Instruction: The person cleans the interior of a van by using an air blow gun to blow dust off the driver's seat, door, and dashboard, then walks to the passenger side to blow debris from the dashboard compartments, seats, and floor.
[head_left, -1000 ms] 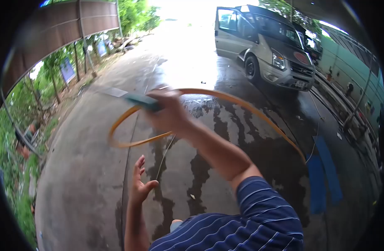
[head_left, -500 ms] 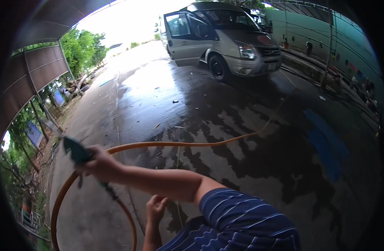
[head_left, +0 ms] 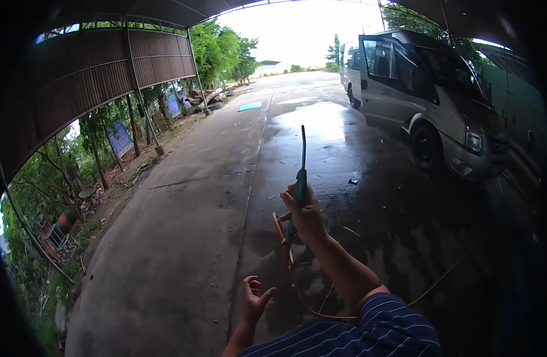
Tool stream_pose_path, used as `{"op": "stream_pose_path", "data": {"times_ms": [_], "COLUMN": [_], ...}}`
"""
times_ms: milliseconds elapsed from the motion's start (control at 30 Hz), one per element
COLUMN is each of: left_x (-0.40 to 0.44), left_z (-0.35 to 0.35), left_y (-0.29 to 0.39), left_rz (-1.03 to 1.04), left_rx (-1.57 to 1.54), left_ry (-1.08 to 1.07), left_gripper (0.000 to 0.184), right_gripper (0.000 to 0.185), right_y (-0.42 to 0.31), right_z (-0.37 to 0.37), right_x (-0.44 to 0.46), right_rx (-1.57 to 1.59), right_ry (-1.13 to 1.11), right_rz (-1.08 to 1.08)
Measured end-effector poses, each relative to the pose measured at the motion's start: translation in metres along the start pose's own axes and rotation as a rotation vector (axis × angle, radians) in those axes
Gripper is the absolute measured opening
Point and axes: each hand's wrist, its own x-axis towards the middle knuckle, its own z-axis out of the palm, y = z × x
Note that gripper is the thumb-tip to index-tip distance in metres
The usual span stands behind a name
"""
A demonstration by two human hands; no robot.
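Observation:
My right hand (head_left: 309,217) is wrapped round the grip of a green spray gun (head_left: 298,190), held out in front of me. From the gun a thin dark wand points up and away, towards the wet concrete. An orange hose (head_left: 290,262) hangs below the gun and curves down to the ground behind my forearm. Lower and to the left, my left hand (head_left: 254,300) is held in the air with its fingers apart and nothing in it.
A silver van (head_left: 446,113) stands at the right with its front door (head_left: 386,83) open. Wet concrete (head_left: 327,143) lies ahead. Along the left run posts, a brown corrugated screen (head_left: 95,65) and bushes. A light blue sheet (head_left: 249,106) lies on the ground farther off.
My view has turned left, so the van sits farther right. My right hand has swung the spray gun from the far left to the centre. My left hand's fingers have spread.

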Motion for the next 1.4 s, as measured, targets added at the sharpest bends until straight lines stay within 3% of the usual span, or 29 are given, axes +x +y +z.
{"op": "stream_pose_path", "data": {"times_ms": [33,67,167,233,267,333,367,433,467,500,567,733,800,900,933,967,1000,1100,1200,1267,1400], "left_x": [0.028,0.054,0.142,0.208,0.245,0.305,0.330,0.381,0.407,0.433,0.486,0.652,0.731,0.845,0.878,0.912,0.951,1.045,1.121,1.195,1.315], "left_z": [-0.001,0.000,0.016,0.029,0.038,0.049,0.054,0.052,0.045,0.039,0.029,0.026,0.022,0.032,0.034,0.037,0.040,0.041,0.041,0.048,0.078], "left_y": [-0.009,-0.025,-0.111,-0.127,-0.139,-0.146,-0.160,-0.177,-0.181,-0.200,-0.252,-0.265,-0.186,-0.129,-0.111,-0.101,-0.096,-0.092,-0.100,-0.110,-0.122], "left_rz": [0.155,0.029,0.179,0.216,0.329,0.169,0.004,-0.036,-0.162,-0.161,-0.270,0.119,0.280,0.611,0.703,0.850,0.995,1.103,1.208,1.298,1.362], "left_rx": [0.302,0.325,0.335,0.335,0.234,0.134,-0.031,0.083,0.027,0.030,-0.010,-0.130,0.064,0.167,0.197,0.233,0.272,0.237,0.378,0.505,0.671], "left_ry": [0.152,0.111,-0.035,-0.291,-0.366,-0.691,-0.811,-1.055,-1.092,-1.098,-0.923,-0.430,-0.187,0.010,0.033,0.102,0.169,0.272,0.340,0.334,0.302], "left_gripper": [0.071,0.095,0.104,0.111,0.099,0.073,0.042,0.033,0.030,0.030,0.027,0.019,0.019,0.025,0.029,0.031,0.034,0.035,0.034,0.035,0.031], "right_gripper": [0.029,0.029,0.028,0.028,0.028,0.028,0.028,0.031,0.032,0.033,0.035,0.039,0.035,0.033,0.032,0.035,0.039,0.046,0.034,0.030,0.025], "right_y": [0.017,0.033,0.076,0.088,0.093,0.092,0.091,0.079,0.073,0.070,0.067,0.123,0.171,0.277,0.328,0.372,0.413,0.462,0.462,0.474,0.436], "right_z": [0.001,0.000,-0.005,-0.003,-0.004,0.001,0.004,0.000,-0.009,-0.023,-0.061,-0.207,-0.256,-0.285,-0.318,-0.320,-0.325,-0.287,-0.312,-0.361,-0.375], "right_x": [0.023,0.044,0.102,0.141,0.165,0.213,0.241,0.291,0.317,0.341,0.388,0.471,0.512,0.581,0.594,0.619,0.642,0.724,0.799,0.871,0.951], "right_rx": [-0.064,-0.070,-0.084,0.139,0.176,0.245,0.222,0.204,0.182,0.169,0.145,0.257,0.415,0.587,0.626,0.704,0.642,0.675,0.829,0.694,0.586], "right_ry": [0.024,0.007,-0.034,-0.108,-0.130,-0.170,-0.135,-0.069,-0.036,0.002,0.197,0.442,0.504,0.930,0.722,0.832,0.784,0.745,0.636,0.588,0.622], "right_rz": [0.025,0.021,0.131,0.190,0.231,0.189,0.125,0.031,-0.021,-0.069,-0.135,-0.138,-0.108,0.143,0.228,0.370,0.446,0.561,0.445,0.348,0.145]}}
